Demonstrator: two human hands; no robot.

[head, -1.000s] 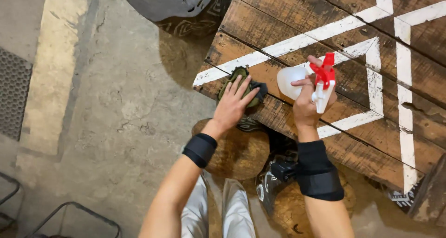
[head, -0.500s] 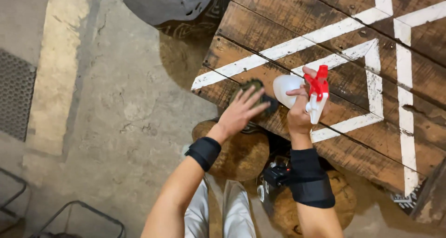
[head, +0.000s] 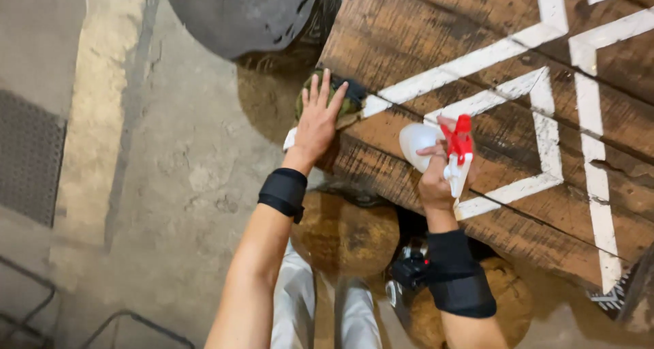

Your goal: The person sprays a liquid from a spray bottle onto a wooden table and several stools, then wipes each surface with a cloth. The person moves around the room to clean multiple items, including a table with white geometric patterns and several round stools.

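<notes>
My left hand (head: 319, 120) lies flat, fingers spread, pressing a dark cloth (head: 340, 98) onto the near corner of the wooden table (head: 436, 42), while my right hand (head: 436, 178), just beside it, grips a white spray bottle (head: 436, 144) with its red nozzle pointing at the planks ahead.

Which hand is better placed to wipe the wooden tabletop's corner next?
Probably the left hand: it lies flat on the green cloth pad at the dark wooden tabletop corner. The right hand is occupied, gripping the white spray bottle with red trigger.
</notes>
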